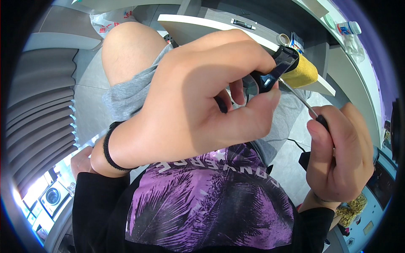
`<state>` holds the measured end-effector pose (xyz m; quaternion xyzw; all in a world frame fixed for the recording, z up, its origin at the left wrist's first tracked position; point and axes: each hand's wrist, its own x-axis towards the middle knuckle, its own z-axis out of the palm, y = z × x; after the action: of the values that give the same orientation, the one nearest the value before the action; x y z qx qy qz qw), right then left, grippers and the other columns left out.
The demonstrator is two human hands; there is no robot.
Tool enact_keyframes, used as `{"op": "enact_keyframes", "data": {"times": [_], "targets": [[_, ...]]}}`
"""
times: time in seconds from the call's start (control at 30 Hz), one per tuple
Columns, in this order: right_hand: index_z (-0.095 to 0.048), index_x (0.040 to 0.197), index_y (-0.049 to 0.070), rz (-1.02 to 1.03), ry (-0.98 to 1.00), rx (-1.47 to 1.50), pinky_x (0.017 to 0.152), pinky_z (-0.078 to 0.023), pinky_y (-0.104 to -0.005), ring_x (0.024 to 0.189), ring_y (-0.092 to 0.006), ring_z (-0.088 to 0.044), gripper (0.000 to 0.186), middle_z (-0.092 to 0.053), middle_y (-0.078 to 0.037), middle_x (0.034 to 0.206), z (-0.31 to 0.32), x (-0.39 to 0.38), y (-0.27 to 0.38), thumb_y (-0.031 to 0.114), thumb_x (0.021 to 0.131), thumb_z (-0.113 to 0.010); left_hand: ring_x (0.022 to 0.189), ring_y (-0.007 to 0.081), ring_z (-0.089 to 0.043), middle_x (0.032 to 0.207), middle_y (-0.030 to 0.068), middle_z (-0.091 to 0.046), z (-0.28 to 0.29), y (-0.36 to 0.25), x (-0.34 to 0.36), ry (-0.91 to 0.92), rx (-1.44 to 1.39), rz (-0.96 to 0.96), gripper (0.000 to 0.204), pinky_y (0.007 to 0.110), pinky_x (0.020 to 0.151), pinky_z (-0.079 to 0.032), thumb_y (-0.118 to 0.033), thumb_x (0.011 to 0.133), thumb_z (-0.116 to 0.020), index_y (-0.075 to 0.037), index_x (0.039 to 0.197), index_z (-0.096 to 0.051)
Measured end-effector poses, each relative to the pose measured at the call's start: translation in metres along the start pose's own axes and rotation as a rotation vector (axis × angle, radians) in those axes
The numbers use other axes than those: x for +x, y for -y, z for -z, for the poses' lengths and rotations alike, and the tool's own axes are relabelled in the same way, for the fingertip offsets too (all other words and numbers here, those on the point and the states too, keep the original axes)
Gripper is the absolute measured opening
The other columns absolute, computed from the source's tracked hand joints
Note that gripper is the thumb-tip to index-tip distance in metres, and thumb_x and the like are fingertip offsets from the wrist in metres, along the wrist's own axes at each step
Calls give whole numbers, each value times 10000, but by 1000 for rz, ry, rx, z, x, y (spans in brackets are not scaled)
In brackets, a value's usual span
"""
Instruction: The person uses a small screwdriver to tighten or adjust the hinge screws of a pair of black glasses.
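Note:
My left hand (198, 101) fills the middle of the view, fingers closed around a small black plastic device (274, 71) held close to the camera. My right hand (339, 156) at the right grips the black handle of a screwdriver (301, 100). Its thin metal shaft runs up and left, with the tip resting against the black device. A black band circles my left wrist. Most of the device is hidden under my fingers.
Behind the device lies a yellow roll (301, 71) on a white desk edge (202, 23). A bare knee and grey shorts (126, 92) sit below my left hand. A bottle (348, 28) and tape roll (284, 39) stand further back.

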<state>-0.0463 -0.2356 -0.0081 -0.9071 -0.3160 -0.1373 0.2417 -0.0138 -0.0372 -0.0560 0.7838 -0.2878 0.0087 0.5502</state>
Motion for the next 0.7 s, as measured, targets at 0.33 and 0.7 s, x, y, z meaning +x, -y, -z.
{"op": "enact_keyframes", "data": {"times": [0.33, 0.7], "targets": [[-580, 764, -55, -41, -12, 1, 454, -295, -259, 493, -164, -411, 194, -486, -93, 615, -2, 0, -1, 128, 800, -629, 635, 81, -520, 889, 127, -596, 3, 0, 2, 61, 7, -41, 160, 186, 561, -404, -34, 787, -551, 55, 918, -576], [-546, 923, -42, -19, 80, -36, 495, -358, -235, 565, -146, -473, 159, -521, -100, 697, 4, 3, -2, 80, 832, -588, 586, 54, -505, 903, 118, -596, 3, -1, 3, 43, -27, 5, 136, 166, 488, -379, -45, 804, -543, 44, 898, -581]]}}
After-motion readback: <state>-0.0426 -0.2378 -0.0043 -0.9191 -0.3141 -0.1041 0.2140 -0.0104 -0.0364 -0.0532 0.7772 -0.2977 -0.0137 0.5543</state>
